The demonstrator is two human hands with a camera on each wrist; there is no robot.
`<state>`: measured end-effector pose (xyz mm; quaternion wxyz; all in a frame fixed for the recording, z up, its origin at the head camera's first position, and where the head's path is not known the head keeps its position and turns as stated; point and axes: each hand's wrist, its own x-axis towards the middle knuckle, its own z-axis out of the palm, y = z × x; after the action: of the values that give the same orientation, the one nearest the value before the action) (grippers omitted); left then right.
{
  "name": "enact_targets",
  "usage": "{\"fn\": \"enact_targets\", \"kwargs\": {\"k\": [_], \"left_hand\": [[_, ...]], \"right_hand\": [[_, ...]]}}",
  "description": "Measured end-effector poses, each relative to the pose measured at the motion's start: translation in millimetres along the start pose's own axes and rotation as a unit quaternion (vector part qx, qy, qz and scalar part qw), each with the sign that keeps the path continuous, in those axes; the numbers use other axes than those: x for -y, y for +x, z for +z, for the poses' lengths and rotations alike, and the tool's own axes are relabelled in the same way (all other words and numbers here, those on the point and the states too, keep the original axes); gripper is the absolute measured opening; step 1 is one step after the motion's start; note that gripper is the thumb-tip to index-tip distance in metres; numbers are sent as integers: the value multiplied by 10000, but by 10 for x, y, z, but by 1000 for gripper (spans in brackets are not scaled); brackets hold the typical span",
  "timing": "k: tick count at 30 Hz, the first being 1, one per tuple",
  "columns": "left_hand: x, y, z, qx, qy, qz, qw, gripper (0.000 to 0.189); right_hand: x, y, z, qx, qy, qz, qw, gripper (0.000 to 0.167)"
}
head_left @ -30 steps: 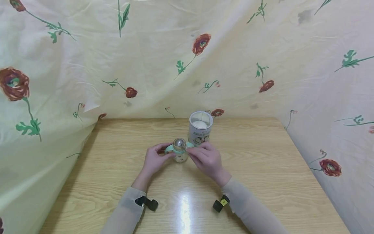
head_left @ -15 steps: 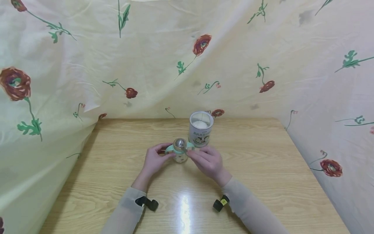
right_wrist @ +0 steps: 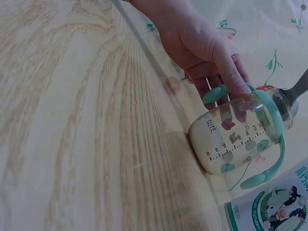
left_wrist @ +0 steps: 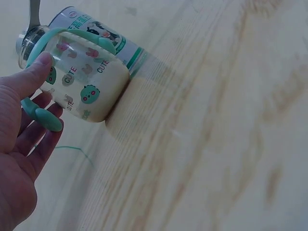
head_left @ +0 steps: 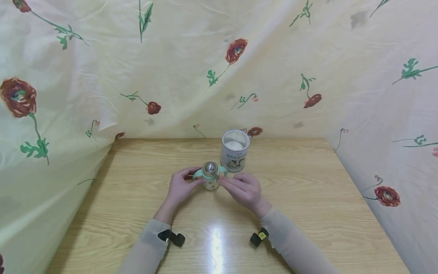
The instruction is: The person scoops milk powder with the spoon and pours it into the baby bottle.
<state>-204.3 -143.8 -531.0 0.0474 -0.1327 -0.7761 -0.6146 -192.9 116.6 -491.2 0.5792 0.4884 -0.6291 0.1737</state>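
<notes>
A clear baby bottle with two mint-green handles and printed cartoon faces stands on the table, with pale contents in its lower part. My left hand holds it on the left side, thumb on the upper wall and fingers behind the left handle. With its fingertips my right hand pinches a metal spoon, whose bowl lies at the bottle's open mouth. In the right wrist view the spoon's handle slants up out of the neck, and the hand in sight there is the left one.
Just behind and right of the bottle stands an open milk powder can with white powder inside and a cow on its label. A flowered cloth hangs behind the wooden table.
My right hand has shifted slightly down and right, with the spoon's bowl still at the bottle's mouth. More of the right bottle handle shows now. My left hand holds its place.
</notes>
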Motion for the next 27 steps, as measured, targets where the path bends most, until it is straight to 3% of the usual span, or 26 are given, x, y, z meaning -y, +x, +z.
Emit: {"fn": "enact_targets", "kwargs": {"k": [21, 24, 27], "left_hand": [[11, -37, 11, -21, 31, 28, 10000, 44], [12, -41, 13, -20, 47, -11, 10000, 44], [12, -44, 17, -20, 52, -39, 10000, 44]], "right_hand": [[11, -62, -10, -44, 80, 69, 9999, 11], [26, -81, 1, -82, 172, 483, 9987, 11], [49, -83, 12, -292, 297, 1438, 9887, 13]]}}
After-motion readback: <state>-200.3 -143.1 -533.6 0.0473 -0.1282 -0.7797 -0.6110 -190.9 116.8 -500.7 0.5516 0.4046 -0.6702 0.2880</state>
